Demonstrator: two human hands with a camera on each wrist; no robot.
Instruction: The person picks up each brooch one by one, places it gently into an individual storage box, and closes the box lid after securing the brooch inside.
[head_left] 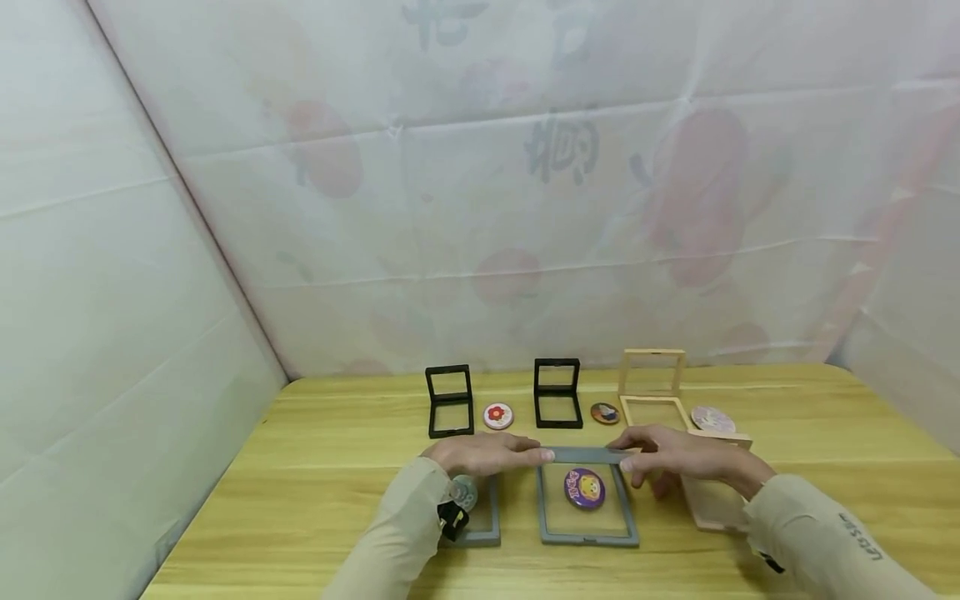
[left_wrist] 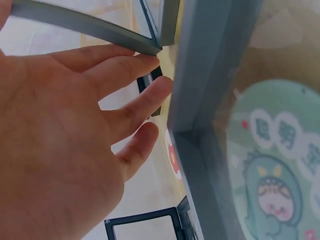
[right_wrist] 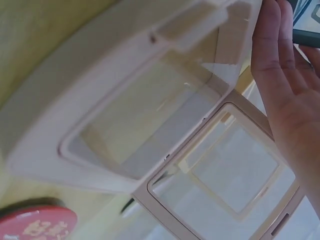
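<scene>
A grey display frame (head_left: pixel 589 539) stands open in the middle of the table, its hinged lid (head_left: pixel 585 455) raised. On its clear film lies a round purple badge (head_left: pixel 585 488) with a cartoon animal. My left hand (head_left: pixel 487 454) pinches the lid's left end; in the left wrist view its fingers (left_wrist: pixel 135 110) stretch past the lid's edge. With thumb and fingers my right hand (head_left: pixel 678 457) holds the lid's right end. Under my left wrist is another grey frame (head_left: pixel 480 538) with a pale green badge (left_wrist: pixel 270 165), partly hidden by the arm.
Beside my right wrist a pink frame (head_left: pixel 712 500) stands open, with a red badge (right_wrist: pixel 40 222) near it. Farther back are two black frames (head_left: pixel 452 433) (head_left: pixel 558 423), a light wooden-coloured frame (head_left: pixel 652 400), a flower badge (head_left: pixel 498 415), a dark badge (head_left: pixel 604 413) and a pale badge (head_left: pixel 712 419).
</scene>
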